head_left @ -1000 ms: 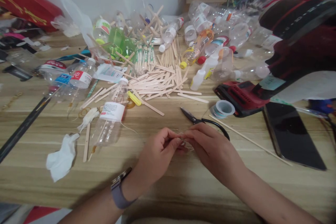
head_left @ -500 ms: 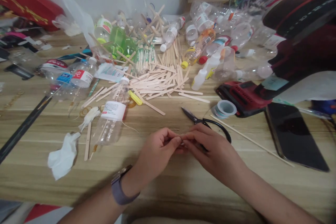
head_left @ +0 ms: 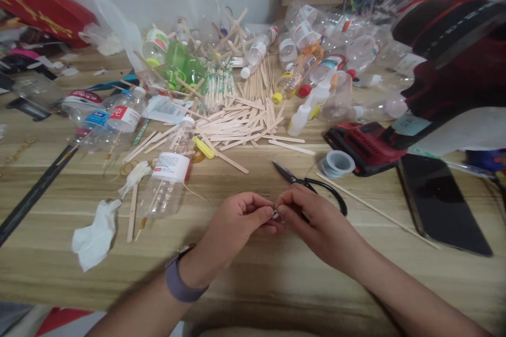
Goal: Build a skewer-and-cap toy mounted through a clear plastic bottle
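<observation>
My left hand (head_left: 236, 226) and my right hand (head_left: 316, 224) meet fingertip to fingertip just above the wooden table (head_left: 253, 274), near its front edge. Both are closed in a pinch on a tiny greyish object (head_left: 275, 214) too small to name. A grey watch (head_left: 178, 283) is on my left wrist. Black-handled scissors (head_left: 306, 185) lie just behind my right hand. A clear plastic bottle (head_left: 168, 174) with a red-and-white label lies to the left of my left hand.
A heap of wooden craft sticks (head_left: 241, 121) and many empty bottles (head_left: 316, 47) fill the back. A red tool (head_left: 366, 145), a tape roll (head_left: 336, 162) and a dark phone (head_left: 443, 202) lie to the right. Crumpled tissue (head_left: 95, 234) and a black strip (head_left: 35, 192) lie to the left.
My hands have stayed together in the same spot; the fingertips have shifted slightly and the small greyish object now shows between them.
</observation>
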### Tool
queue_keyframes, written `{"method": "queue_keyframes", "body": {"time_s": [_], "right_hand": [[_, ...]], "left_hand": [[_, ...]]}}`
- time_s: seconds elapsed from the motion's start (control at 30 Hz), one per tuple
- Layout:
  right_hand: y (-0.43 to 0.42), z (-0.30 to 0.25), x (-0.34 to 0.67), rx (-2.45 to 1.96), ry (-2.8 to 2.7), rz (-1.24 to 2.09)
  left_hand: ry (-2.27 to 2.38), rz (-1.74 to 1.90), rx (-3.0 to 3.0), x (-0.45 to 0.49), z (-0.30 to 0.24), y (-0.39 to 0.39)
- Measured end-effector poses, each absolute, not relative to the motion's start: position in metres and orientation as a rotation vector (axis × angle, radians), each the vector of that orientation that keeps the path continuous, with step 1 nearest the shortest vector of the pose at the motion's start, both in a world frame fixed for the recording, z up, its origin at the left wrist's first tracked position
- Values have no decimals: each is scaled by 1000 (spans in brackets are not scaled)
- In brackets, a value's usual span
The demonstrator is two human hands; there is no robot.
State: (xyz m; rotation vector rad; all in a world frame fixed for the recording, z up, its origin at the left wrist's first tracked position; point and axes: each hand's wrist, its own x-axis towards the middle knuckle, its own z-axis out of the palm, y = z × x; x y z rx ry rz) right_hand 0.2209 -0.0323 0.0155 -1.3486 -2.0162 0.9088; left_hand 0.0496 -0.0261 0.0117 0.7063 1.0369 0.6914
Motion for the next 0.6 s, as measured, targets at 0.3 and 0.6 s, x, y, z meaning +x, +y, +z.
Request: {"method": "queue_keyframes", "body": {"time_s": [0.3, 0.6], "right_hand": [[-36, 10, 219, -1293, -2038, 821], [-43, 8, 214, -1402, -1879, 883]], "left_hand": [[1076, 700, 722, 51, 11, -27], [1069, 702, 790, 53, 3, -30]]}}
